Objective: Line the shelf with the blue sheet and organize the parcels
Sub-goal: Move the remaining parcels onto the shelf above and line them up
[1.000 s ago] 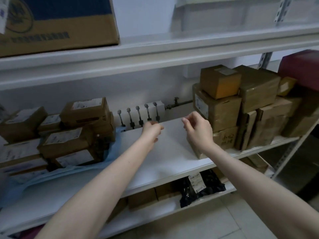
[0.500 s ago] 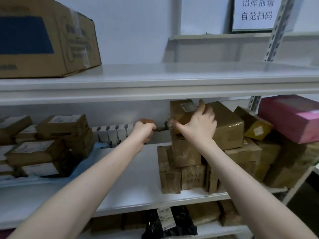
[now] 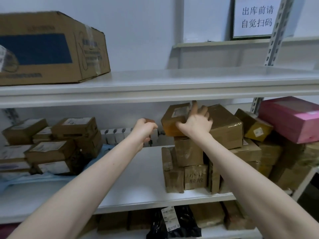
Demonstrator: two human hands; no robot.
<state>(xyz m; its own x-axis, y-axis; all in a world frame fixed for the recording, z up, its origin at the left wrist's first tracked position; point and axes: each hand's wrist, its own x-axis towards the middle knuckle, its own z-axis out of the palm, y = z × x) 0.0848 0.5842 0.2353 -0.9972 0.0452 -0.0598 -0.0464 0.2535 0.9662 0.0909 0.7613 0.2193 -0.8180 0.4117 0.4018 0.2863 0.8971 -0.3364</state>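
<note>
Over the last second the right hand (image 3: 195, 125) has left the bare centre of the middle shelf (image 3: 138, 178) and reached the top parcel (image 3: 174, 118) of the right-hand stack (image 3: 189, 169). The shelf board is uncovered white across its centre and under that stack. The blue sheet (image 3: 51, 177) lies on the left part of the shelf only, beneath the left group of parcels (image 3: 69, 144), so lining appears about half done. The right grip clasps the top parcel, with the thumb on its front face and the fingers spread over its top. The likely step is to clear the stack, parcel by parcel, so the sheet can extend rightward. The left hand (image 3: 144, 131) hangs above the shelf centre with its fingers curled. A small brown item (image 3: 149, 120) shows at its knuckles, and whether this grip holds it cannot be determined.
</note>
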